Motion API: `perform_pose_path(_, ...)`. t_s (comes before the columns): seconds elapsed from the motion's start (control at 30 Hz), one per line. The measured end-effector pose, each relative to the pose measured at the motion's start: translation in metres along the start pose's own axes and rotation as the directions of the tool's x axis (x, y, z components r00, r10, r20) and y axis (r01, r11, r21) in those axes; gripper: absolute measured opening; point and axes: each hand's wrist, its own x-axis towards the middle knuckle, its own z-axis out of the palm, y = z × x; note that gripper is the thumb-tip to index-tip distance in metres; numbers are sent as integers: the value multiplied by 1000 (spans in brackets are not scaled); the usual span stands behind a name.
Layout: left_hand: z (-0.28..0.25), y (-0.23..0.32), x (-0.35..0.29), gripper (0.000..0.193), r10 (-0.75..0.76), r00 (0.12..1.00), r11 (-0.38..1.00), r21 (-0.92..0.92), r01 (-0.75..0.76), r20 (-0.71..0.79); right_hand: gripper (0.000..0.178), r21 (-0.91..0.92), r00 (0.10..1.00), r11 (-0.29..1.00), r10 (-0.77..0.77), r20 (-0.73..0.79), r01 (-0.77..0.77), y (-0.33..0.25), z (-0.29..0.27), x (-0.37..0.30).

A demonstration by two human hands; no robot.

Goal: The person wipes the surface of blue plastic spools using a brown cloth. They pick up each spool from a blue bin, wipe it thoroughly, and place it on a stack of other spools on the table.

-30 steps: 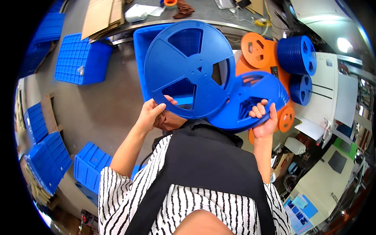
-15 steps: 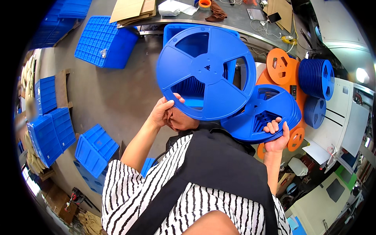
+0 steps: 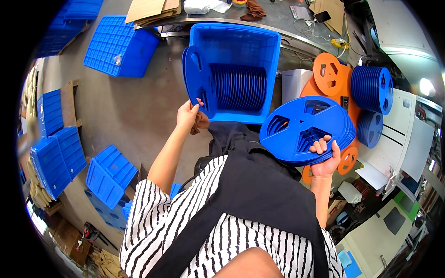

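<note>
My left hand (image 3: 190, 115) grips the lower edge of a single blue plastic reel (image 3: 198, 79), turned nearly edge-on at the left wall of a blue bin (image 3: 235, 31). A brown cloth (image 3: 200, 123) hangs at the same hand. Inside the bin a row of blue reels (image 3: 239, 86) stands on edge, packed side by side. On the right, my right hand (image 3: 326, 156) is closed around the rim of a stack of blue reels (image 3: 283, 132), its fingers reaching through an opening in the top one.
Beyond the bin runs a grey table (image 3: 273, 28) with cardboard, a cloth and a phone. At right are an orange round surface (image 3: 311, 88), an orange reel (image 3: 327, 74) and upright blue reel stacks (image 3: 371, 90). Blue crates (image 3: 116, 46) stand on the floor at left.
The single reel in my left hand has turned from face-on to nearly edge-on and moved left, uncovering the bin and its row of reels. My right hand stays on its stack.
</note>
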Motion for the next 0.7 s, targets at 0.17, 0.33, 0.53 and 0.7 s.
perform_pose_path(0.17,7,-49,50,34,94,981,863,506,6,-172,27,-18,1000,1000,-9,-23,8,1,1,-5)
perform_pose_path(0.33,30,-51,71,61,97,988,867,497,-23,-124,22,29,997,999,-36,65,34,5,4,-9)
perform_pose_path(0.53,45,0,41,68,9,988,999,38,-15,156,26,146,949,984,-138,283,100,-19,2,-22)
perform_pose_path(0.7,56,64,-7,66,132,973,987,67,-147,189,28,329,840,940,-247,484,87,-23,-2,-25)
